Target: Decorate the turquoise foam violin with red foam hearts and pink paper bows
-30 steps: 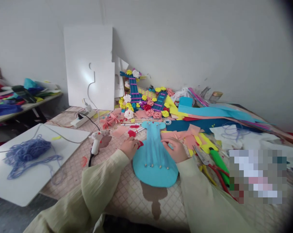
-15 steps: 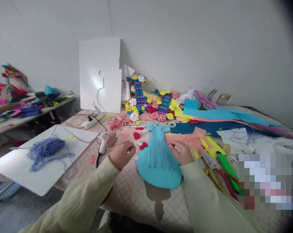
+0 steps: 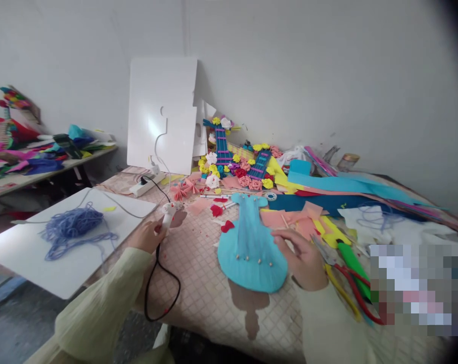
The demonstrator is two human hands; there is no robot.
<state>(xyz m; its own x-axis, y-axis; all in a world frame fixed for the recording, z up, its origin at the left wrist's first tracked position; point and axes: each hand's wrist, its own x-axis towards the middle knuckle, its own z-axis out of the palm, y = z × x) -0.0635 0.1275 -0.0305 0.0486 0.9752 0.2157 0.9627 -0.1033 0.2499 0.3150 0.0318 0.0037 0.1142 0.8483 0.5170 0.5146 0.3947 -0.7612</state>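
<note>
My left hand [image 3: 147,236] is closed around the handle of a white hot glue gun [image 3: 169,216], whose black cord loops down over the table edge. A light-blue paper-covered guitar shape [image 3: 229,258] lies flat in front of me, with blue strands running along its neck and several small studs across its body. A red paper bow [image 3: 227,226] touches its left side. My right hand [image 3: 304,257] hovers at the guitar's right edge, fingers loosely bent and apart, nothing visible in them.
Blue yarn [image 3: 72,222] lies on a white board [image 3: 58,275] at left. A power strip [image 3: 147,184] stands behind. Flower-decorated guitars [image 3: 223,146] lean at the back. Red-handled scissors [image 3: 360,298], a green cutter [image 3: 352,260] and paper scraps [image 3: 308,215] lie right.
My left hand has moved left and down, away from the guitar, and taken hold of the glue gun. My right hand has shifted slightly right and down, off the guitar's neck.
</note>
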